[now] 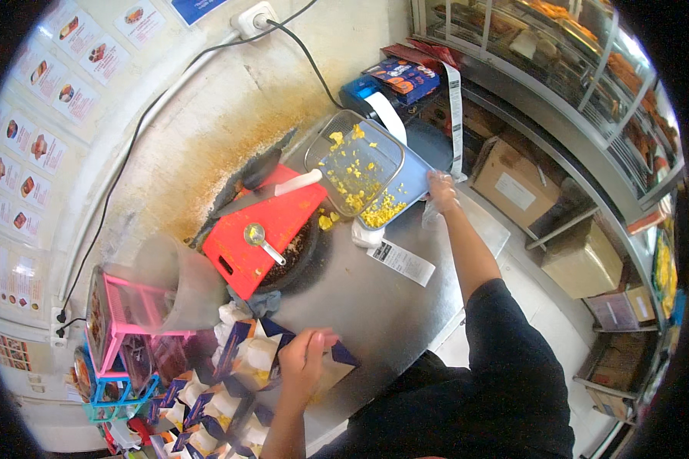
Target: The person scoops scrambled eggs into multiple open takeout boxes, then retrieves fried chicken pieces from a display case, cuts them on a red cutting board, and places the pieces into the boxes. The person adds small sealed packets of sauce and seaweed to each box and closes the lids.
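On the far side of the steel worktop [375,306], the right hand [440,191] grips the near edge of a clear tray [360,164] of yellow pieces, fingers closed on it, tray tilted toward the red board [272,229]. Nearer the body, the left hand [305,363] rests with curled fingers on an open carton [264,356].
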`<state>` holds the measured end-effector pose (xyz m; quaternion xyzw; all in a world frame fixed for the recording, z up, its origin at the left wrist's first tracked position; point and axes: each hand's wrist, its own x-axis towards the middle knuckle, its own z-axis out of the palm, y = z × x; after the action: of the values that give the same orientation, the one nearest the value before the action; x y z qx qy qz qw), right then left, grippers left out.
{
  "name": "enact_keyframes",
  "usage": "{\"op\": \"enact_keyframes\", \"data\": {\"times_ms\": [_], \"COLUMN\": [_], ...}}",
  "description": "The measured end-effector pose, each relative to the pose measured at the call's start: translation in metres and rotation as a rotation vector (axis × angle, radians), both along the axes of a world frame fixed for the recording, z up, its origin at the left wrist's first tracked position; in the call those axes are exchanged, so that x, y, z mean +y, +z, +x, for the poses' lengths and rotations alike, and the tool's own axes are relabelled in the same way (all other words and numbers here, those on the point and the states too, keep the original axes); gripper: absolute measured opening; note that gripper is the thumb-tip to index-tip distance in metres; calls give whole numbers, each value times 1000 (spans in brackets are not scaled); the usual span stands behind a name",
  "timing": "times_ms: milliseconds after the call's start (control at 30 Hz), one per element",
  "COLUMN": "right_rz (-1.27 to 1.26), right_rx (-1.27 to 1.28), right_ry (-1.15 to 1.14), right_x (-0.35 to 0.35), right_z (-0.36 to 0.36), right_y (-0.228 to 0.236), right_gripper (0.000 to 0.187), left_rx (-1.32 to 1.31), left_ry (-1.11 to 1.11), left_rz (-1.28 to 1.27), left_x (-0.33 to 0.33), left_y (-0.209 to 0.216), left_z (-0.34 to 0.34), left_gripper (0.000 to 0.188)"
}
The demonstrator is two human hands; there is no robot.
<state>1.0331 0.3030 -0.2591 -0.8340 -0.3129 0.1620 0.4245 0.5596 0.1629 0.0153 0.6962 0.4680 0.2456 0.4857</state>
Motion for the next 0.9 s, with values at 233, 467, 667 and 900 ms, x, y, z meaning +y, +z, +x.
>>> {"op": "enact_keyframes", "data": {"times_ms": [233,467,667,900], "right_rz": [325,-18,-139,-35], "right_rx": [503,-110,-245,779], "right_ry": [-146,37,509,1041], "right_x": [-79,-190,-226,-126], "right_z": [-11,-10,-8,14], "right_y": [43,111,123,172], "right_gripper": [34,36,39,47], "left_rx": [-281,-709,-882,-840], "left_ry": [36,173,247,835], "left_rz": [-414,-775,-885,-662], "left_x": [-14,4,16,-78], "left_y": [-49,-100,-161,-161], "left_z": [38,96,110,87], "left_gripper": [45,49,36,34]}}
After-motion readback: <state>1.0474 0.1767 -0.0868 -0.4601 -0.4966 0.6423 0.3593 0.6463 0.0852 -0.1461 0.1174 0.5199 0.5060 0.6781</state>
